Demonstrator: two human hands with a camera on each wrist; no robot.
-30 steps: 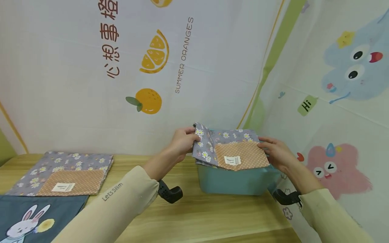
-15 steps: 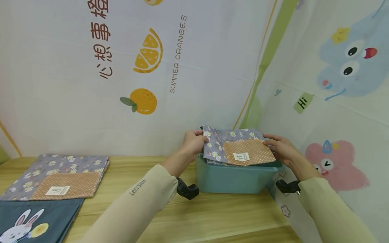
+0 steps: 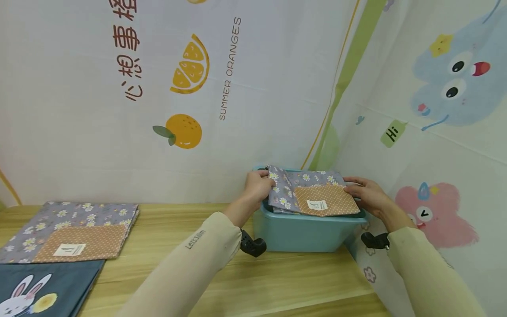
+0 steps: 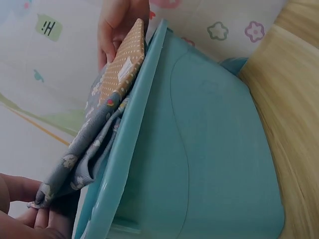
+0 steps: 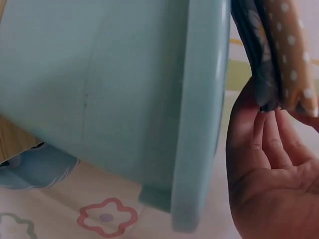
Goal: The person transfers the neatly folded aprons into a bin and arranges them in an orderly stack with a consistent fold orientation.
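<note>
A folded grey floral cloth [image 3: 281,191] with a tan dotted patch and a white label lies at the mouth of a blue-green plastic bin [image 3: 309,235]. My left hand [image 3: 258,187] pinches its left edge, thumb on top. At the opposite edge, my right hand [image 3: 368,198] holds the cloth between thumb and fingers. The left wrist view shows the cloth's folded layers [image 4: 84,149] along the bin rim [image 4: 134,129]. In the right wrist view, fingers of the right hand [image 5: 279,184] reach beneath the dotted end [image 5: 291,55]. The bin's inside is mostly hidden.
Another folded floral cloth [image 3: 87,215] with a dotted patch lies on the wooden table [image 3: 190,237] at the left. In front of it is a dark cloth [image 3: 75,281] with a rabbit print. Printed curtains [image 3: 253,145] hang behind and to the right of the bin.
Both hands have carried the folded cloth rightward and lower, so its left edge now lies inside the bin's left rim. The head view has turned slightly right.
</note>
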